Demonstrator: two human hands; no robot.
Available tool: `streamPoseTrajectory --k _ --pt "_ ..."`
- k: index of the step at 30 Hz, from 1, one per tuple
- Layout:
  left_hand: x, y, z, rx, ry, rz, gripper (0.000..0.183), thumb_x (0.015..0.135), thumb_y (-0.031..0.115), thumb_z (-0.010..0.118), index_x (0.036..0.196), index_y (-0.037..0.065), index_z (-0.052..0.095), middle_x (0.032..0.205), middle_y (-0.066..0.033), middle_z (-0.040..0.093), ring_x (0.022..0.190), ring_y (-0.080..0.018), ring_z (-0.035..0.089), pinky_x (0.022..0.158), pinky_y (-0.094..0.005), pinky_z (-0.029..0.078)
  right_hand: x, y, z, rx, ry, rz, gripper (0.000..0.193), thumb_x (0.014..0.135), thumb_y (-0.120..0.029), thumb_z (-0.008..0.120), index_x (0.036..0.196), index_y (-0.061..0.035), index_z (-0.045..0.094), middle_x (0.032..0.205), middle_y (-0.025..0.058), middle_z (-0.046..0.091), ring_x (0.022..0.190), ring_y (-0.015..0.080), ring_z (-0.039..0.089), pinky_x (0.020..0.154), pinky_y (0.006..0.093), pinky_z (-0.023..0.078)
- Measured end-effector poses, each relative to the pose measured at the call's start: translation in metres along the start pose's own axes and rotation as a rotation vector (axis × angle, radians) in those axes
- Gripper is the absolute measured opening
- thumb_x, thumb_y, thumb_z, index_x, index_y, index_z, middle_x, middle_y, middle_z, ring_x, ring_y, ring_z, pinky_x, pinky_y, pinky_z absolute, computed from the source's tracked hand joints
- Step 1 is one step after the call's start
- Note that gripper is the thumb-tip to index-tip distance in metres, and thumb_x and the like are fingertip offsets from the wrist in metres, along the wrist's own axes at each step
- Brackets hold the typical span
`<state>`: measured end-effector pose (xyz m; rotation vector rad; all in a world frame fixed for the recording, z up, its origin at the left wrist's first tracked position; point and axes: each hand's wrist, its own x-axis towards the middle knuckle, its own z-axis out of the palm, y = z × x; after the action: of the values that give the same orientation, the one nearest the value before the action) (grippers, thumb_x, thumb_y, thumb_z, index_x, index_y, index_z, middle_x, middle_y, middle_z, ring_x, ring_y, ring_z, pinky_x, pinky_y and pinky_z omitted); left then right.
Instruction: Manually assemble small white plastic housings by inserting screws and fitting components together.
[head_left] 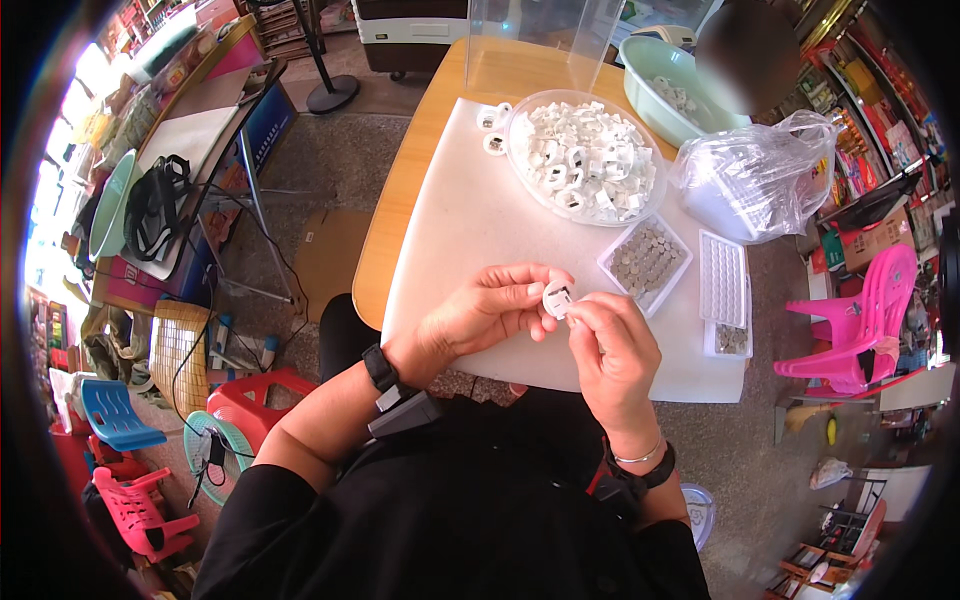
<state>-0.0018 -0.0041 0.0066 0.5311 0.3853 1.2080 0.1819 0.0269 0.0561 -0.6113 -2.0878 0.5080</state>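
Note:
My left hand (497, 308) pinches a small round white plastic piece (556, 297) between thumb and fingers, over the near part of the table. The piece has dark slots or strips on its face. My right hand (618, 352) is closed at its right edge, thumb and forefinger meeting there; whether they also hold a tiny part is hidden. Beyond my hands stands a round clear tub (590, 220) heaped with similar white pieces (590, 150). Just right of my fingers lies a square white tray (620, 291) of small greyish metal parts (648, 260).
A white sheet (450, 220) covers much of the wooden table (385, 235). A few white pieces (494, 142) lie left of the tub. Farther right are a slotted white tray (722, 275), a clear plastic bag (750, 180) and a green basin (640, 95). Pink chairs (860, 315) stand at right.

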Motion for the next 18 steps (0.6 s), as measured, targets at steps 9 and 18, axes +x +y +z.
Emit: streamPoseTrajectory --k 9,18 --pt "0.0000 -0.0025 -0.0027 0.005 -0.042 -0.006 0.034 0.096 0.013 0.056 0.125 -0.005 0.054 0.106 -0.0119 0.065 0.089 -0.0182 0.065 0.080 -0.0317 0.055 -0.0009 -0.0038 -0.0018 -0.086 0.031 -0.017 0.024 0.074 0.009 0.066 0.094 -0.0019 0.062 0.090 0.0099 0.060 0.076 0.0267 0.060 0.064 0.0370 0.050" --pt "-0.0004 -0.0037 -0.0041 0.024 -0.033 -0.014 0.033 0.095 0.013 0.057 0.124 -0.005 0.056 0.104 -0.0127 0.066 0.089 -0.0198 0.066 0.080 -0.0329 0.056 -0.0036 -0.0007 -0.0010 -0.129 0.011 -0.057 0.025 0.074 0.008 0.068 0.096 -0.0010 0.061 0.090 0.0103 0.059 0.076 0.0272 0.060 0.063 0.0376 0.050"
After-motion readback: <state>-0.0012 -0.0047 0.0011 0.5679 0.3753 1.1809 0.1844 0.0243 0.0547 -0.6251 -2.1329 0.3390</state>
